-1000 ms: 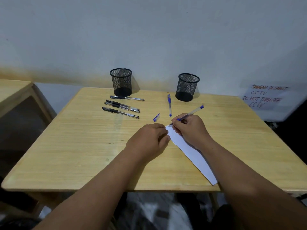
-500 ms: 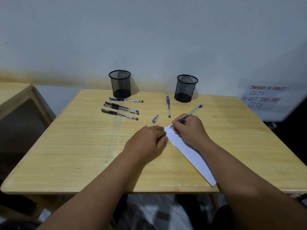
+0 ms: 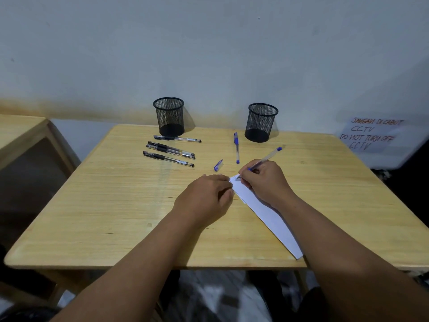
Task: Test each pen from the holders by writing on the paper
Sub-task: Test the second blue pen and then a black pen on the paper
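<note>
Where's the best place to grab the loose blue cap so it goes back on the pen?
Pinch the blue cap across its narrow sides near the middle, coming from above. It lies flat on the table, slanted, clear of the capped blue pen, so the left hand nearest it has open access.

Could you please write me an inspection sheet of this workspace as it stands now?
Surface: wooden table, bare wood showing.
Job's things: two mesh holders look empty; four black pens lying near the left one; capped blue pen; loose blue cap; paper.
Clutter: nothing seen.
Grippers: right hand writes with uncapped blue pen; left hand steadies the paper.
Cables: nothing seen.
Surroundings: wall, handwritten CCTV notice, second table.
</note>
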